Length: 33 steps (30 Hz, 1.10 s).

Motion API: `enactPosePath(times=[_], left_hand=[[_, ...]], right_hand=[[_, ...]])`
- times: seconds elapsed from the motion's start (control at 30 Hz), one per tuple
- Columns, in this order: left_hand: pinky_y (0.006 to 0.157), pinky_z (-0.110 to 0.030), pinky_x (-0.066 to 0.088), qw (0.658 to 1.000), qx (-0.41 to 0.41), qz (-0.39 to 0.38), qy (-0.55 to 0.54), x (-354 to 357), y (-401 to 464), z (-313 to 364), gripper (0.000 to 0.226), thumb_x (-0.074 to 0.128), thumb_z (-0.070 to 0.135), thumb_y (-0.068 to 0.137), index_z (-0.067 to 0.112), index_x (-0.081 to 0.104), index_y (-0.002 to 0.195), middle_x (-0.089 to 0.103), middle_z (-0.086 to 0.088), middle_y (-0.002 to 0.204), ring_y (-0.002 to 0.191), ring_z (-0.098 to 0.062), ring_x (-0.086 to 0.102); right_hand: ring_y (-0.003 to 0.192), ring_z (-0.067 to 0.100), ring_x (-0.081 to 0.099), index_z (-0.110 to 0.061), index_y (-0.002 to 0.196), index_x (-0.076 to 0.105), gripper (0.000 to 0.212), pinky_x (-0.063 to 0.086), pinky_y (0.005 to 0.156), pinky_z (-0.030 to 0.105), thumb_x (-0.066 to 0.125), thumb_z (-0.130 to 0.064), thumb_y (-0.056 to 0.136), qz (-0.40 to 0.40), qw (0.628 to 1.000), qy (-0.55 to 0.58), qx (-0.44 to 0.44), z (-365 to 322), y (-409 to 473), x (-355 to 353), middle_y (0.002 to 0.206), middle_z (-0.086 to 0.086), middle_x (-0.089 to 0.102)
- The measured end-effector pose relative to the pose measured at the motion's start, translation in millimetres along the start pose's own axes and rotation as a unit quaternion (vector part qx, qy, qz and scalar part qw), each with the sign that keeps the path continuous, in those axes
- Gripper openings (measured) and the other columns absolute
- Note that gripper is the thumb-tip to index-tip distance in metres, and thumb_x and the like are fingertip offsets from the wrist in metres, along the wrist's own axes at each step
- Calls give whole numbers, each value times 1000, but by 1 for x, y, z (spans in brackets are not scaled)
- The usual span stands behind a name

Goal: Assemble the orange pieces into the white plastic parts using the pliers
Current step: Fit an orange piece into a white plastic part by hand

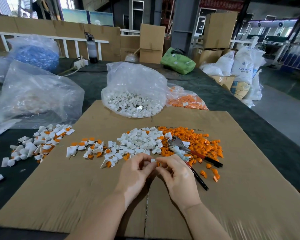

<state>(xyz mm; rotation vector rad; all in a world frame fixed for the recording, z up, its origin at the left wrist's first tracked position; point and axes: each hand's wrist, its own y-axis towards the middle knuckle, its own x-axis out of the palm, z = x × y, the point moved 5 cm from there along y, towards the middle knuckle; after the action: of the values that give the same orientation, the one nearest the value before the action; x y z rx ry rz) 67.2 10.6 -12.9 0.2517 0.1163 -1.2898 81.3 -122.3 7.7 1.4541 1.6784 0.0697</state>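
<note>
Both hands meet at centre frame, low over the cardboard sheet (232,196). Left hand (134,172) has fingers curled, thumb and forefinger pinching a small white plastic part (153,160). Right hand (177,174) is curled too, fingertips pinching an orange piece (158,164) pressed up against the white part from its 4 o'clock side. The two bits touch; orange one mostly hidden by fingers, so its axis can't be told. White part's flat face looks up toward 12.

Pliers (184,151) lie untouched at 2 o'clock from the hands, just beyond the right fingers. Long axis runs approx 10-to-4, metal head toward 10, red/black handles splayed toward 4 and 5. Handles sit half on the loose orange pile (194,141).

White loose pile (142,139) at 12 from hands, butting the orange pile on its 3 o'clock side. Assembled white+orange units (93,149) scattered at 10; a further heap (40,142) at 9–10, spilling over the sheet's left edge onto dark table (241,104).

Bag of white parts (135,94) at 12, far edge of sheet; bag of orange pieces (185,99) at 1.

Bare cardboard near side, 5 through 8 o'clock around the wrists.
</note>
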Motion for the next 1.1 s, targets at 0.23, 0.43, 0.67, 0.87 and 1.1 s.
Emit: enactPosePath(times=[0.23,0.43,0.67,0.87,1.1], left_hand=[[59,-15,47,1000,5,4,23,-1,2,-1,3,68,17,85,19,66,86,68,-7,75,69,-15,63],[62,-16,47,999,3,9,44,-1,4,-3,4,68,18,85,18,66,88,68,-7,79,74,-18,64],[57,-8,41,998,-24,27,51,-1,7,-9,8,69,19,85,16,64,90,65,-4,77,69,-12,58],[66,-24,47,998,-37,20,56,1,9,-8,6,66,23,87,16,64,88,67,-11,81,73,-19,61],[66,-24,48,996,-67,28,48,4,13,-6,7,66,23,87,16,64,87,68,-7,76,68,-13,60]], right_hand=[[76,9,56,-14,103,70,24,51,70,29,71,-5,81,4,1000,-6,0,-1,0,0,86,-6,61],[75,6,55,-15,102,70,23,51,69,25,72,-6,80,1,1000,-14,-3,1,-1,1,84,-10,58],[90,13,57,-11,101,69,22,45,81,26,73,-10,79,71,992,-104,15,9,1,-7,92,-2,64],[133,24,31,-16,140,36,58,15,112,44,47,-45,91,-32,901,-348,258,48,6,-30,140,3,42],[126,27,34,-18,123,45,48,6,113,52,46,-48,85,-126,864,-388,294,59,18,-36,132,5,42]])
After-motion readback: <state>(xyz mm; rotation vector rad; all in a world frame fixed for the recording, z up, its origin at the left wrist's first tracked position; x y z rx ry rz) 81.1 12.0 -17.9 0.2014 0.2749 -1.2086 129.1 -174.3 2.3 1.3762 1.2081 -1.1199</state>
